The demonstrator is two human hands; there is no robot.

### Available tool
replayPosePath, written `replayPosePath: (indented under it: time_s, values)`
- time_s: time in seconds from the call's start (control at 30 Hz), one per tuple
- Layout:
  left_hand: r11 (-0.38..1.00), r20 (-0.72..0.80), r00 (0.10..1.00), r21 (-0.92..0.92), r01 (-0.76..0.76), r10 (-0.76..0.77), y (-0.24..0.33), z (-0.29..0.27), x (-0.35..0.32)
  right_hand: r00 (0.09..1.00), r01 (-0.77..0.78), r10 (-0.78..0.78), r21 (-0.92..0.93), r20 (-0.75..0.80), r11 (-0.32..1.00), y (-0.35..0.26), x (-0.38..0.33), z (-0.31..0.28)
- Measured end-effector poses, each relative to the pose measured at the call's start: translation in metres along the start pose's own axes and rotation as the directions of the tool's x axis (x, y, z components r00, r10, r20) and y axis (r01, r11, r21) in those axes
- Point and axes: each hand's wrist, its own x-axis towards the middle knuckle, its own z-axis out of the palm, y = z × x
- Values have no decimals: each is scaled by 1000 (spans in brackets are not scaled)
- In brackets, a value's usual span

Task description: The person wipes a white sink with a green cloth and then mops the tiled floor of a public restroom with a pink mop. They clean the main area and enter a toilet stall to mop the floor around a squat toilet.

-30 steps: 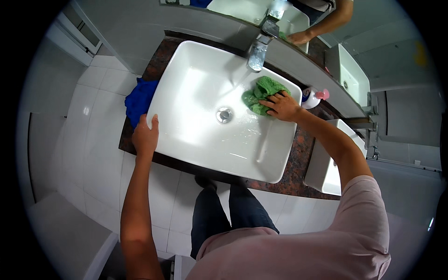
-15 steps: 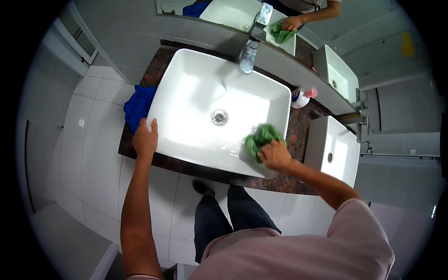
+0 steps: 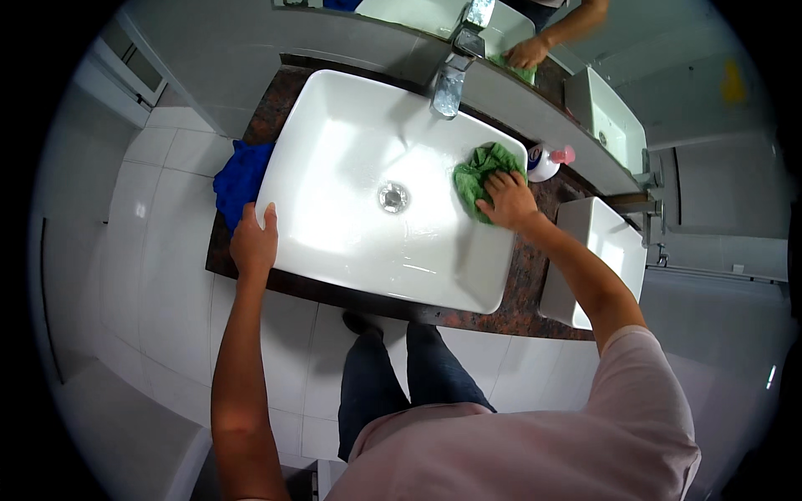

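Note:
A white rectangular washbasin (image 3: pixel 351 250) stands on a dark red-brown stone counter, its inside wet and shiny around the round metal drain (image 3: pixel 393 197). My left hand (image 3: pixel 254 242) grips the basin's left rim, thumb on the edge and fingers along the outside. At the basin's right inner wall, my right hand (image 3: pixel 508 200) presses a crumpled green cloth (image 3: pixel 476 175) against the surface. Part of the cloth lies hidden under the palm and fingers. Beside my left hand, a bunched blue cloth (image 3: pixel 241 184) lies on the counter against the basin's outer side.
A chrome faucet (image 3: pixel 451 83) rises behind the basin, below a wall mirror (image 3: pixel 618 50). Right of the basin stands a white bottle with a pink pump (image 3: pixel 545 161). Further right is a second, smaller white basin (image 3: pixel 576 267) on the same counter (image 3: pixel 535 292).
My right hand has slid the green cloth from the near right corner of the basin up along its right side, toward the far end. My left hand stays on the left rim.

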Motion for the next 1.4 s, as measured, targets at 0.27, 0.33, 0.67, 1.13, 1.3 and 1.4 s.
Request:
replayPosePath:
  time_s: [0.27, 0.33, 0.67, 1.13, 1.3, 1.4]
  values:
    - [998, -96, 995, 61, -8, 14, -11, 2, 2, 909, -2, -255, 616, 330, 788, -110, -91, -20]
    - [997, -110, 994, 71, -17, 24, -11, 2, 1, 840, -422, -141, 794, 524, 438, -124, -85, -41]
    - [1000, -37, 999, -21, 23, -24, -5, -2, 5, 898, -70, -439, 995, 33, -67, -238, 30, -80]
    - [998, 14, 998, 2, 56, -56, -1, -5, 4, 918, 327, -99, 592, -383, 737, -172, 197, -49]
    - [1000, -6, 1000, -8, 20, -21, -5, -2, 3, 982, 187, -150, 534, -111, 825, -101, 131, -25]
    - [1000, -20, 1000, -1, 5, -5, -3, 4, 4, 998, -27, 57, 525, -41, 851, -81, 69, 15]
